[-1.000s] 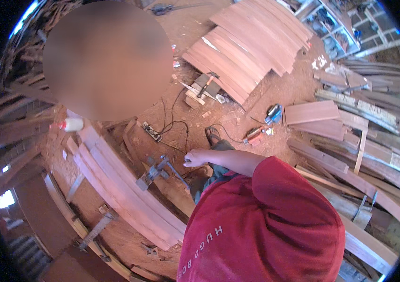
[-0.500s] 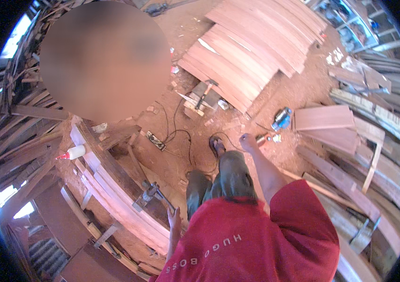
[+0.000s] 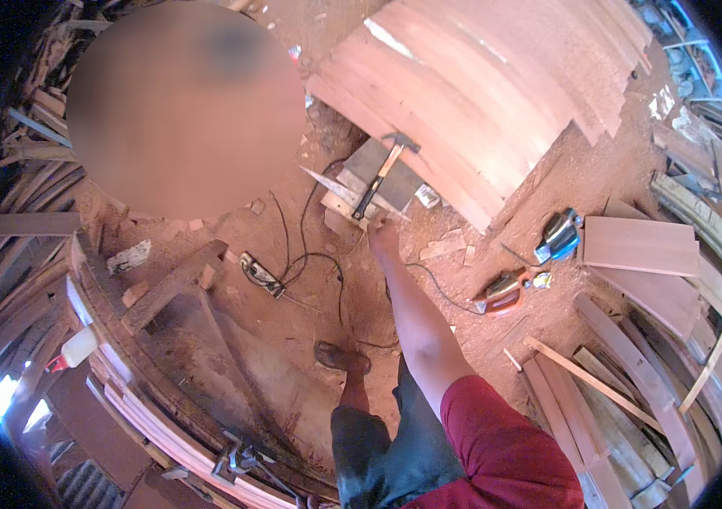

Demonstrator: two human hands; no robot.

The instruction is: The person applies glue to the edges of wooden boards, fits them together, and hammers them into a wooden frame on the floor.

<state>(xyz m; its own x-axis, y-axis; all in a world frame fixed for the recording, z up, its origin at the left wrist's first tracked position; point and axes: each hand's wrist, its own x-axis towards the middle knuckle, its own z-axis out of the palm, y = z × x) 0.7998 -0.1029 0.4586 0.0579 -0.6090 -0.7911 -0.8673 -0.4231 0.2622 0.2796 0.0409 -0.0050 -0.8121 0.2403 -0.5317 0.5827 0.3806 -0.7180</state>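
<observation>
My right hand (image 3: 380, 227) reaches forward and down, just beside the black end of a claw hammer's handle (image 3: 379, 180). The hammer lies across a dark flat block (image 3: 395, 174) and wood offcuts, its head toward the large panel. Too little of my fingers shows to tell whether they touch the handle. My left hand is out of view. A metal clamp (image 3: 240, 460) sits on the long strips of pale wood (image 3: 153, 424) at the lower left. A white glue bottle with a red tip (image 3: 79, 348) lies farther along the same bench.
A wide panel of joined boards (image 3: 462, 102) covers the far floor. Blue (image 3: 557, 239) and orange (image 3: 501, 293) power tools rest at the right, near stacked planks (image 3: 641, 246). A power strip (image 3: 261, 276) and its cables lie mid-floor. A blurred patch hides the upper left.
My right arm has swung forward and left, from beside the orange tool to the hammer. My left hand has dropped out of view from the clamp's handle. My body leans farther forward.
</observation>
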